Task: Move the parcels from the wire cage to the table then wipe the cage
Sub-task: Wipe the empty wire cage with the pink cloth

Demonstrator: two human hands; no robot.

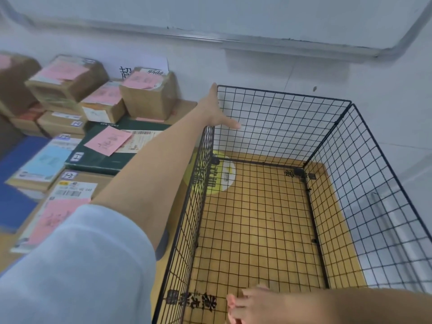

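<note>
reaching across, the left hand (216, 111) rests open on the far corner of the wire cage (280, 160). the right hand (243, 305) loosely grips its near edge. parcels (93, 108) sit stacked on the desk (7, 251) beside the cage.

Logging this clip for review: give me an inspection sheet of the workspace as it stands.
Surface: wooden table, bare beneath the cage.
Job's things: wire cage holds no parcels; parcels stacked on the table to its left; no cloth seen.
Clutter: yellow round sticker under the cage's far-left corner.
Grippers: left hand open at the cage's far-left corner; right hand at the near rim, fingers curled.
Cables: nothing seen.
Surroundings: pale wall, whiteboard.
</note>
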